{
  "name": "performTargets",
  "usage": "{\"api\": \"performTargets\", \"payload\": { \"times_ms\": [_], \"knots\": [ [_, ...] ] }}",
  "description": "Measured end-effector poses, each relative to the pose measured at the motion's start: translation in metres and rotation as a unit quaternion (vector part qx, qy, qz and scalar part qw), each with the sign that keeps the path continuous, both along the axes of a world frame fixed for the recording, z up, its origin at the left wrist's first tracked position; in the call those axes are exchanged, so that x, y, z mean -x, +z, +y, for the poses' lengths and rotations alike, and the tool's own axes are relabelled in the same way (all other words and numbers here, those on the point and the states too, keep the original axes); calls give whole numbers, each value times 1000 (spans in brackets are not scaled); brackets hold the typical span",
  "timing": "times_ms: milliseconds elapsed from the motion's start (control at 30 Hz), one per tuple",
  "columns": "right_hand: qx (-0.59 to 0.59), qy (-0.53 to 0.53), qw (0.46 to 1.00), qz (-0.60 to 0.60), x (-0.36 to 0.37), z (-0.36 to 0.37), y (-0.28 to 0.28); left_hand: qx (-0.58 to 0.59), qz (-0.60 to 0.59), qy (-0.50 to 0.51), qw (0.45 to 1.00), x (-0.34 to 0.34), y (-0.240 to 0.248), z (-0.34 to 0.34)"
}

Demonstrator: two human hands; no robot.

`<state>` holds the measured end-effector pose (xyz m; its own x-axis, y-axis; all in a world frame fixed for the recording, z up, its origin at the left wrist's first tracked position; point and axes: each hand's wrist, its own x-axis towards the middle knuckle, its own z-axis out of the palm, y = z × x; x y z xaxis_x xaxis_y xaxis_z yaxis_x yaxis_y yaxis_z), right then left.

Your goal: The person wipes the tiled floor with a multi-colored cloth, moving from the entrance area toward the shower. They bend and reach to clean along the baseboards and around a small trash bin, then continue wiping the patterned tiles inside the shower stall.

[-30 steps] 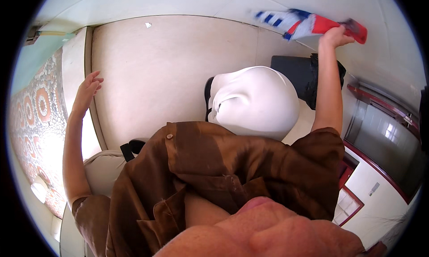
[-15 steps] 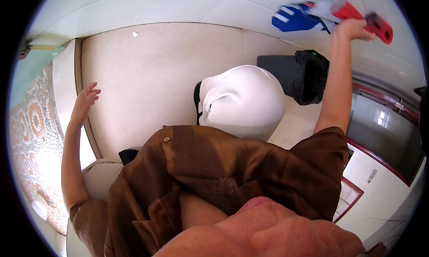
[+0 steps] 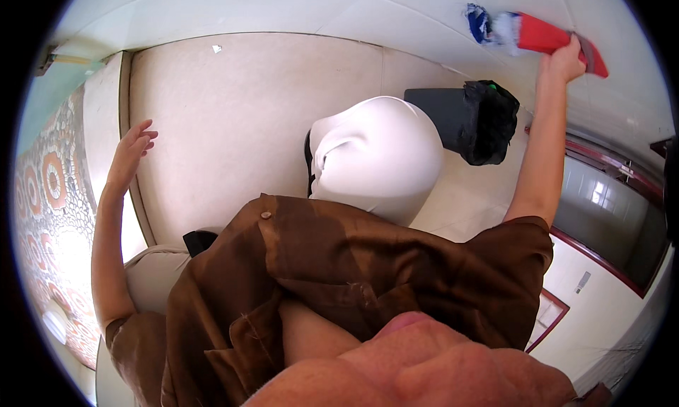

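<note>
My right hand (image 3: 566, 59) is at the upper right, closed round a soft-looking red, white and blue cloth (image 3: 541, 36). The cloth stretches out to the left of the hand, with its white and blue end blurred; a short red and dark end sticks out on the other side. It lies against or close to the white tiled wall (image 3: 396, 11); whether it touches I cannot tell. On the far left my left hand (image 3: 131, 152) holds nothing, its fingers apart, above the edge of a raised sill (image 3: 106, 117).
A dark grey bin (image 3: 431, 113) with a black bag (image 3: 489, 124) over its rim stands beyond my pale-trousered knee (image 3: 382, 152). A red-framed glass-fronted cabinet (image 3: 608, 202) is at the right. A white scrap (image 3: 216, 49) lies on the beige floor (image 3: 233, 110); patterned tiles (image 3: 53, 181) show at left.
The cloth has swung and bunched, its blue end now smaller and narrower. My right hand has moved slightly right and down. My left hand has barely moved.
</note>
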<state>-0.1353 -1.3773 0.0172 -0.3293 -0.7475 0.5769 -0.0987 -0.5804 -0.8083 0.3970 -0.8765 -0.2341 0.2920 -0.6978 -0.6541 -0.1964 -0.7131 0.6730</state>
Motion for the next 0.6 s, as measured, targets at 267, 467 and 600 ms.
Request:
{"api": "performTargets", "payload": {
  "times_ms": [267, 467, 600],
  "knots": [
    [30, -7, 999, -11, -17, 12, 6, -4, 5, -10, 1000, -6, -2, -1],
    [82, 11, 996, 45, -16, 7, 4, -20, 12, -15, 1000, -3, 0, 3],
    [49, -2, 998, 39, -14, 8, 9, -18, 8, -13, 1000, -3, 0, 1]
  ]
}}
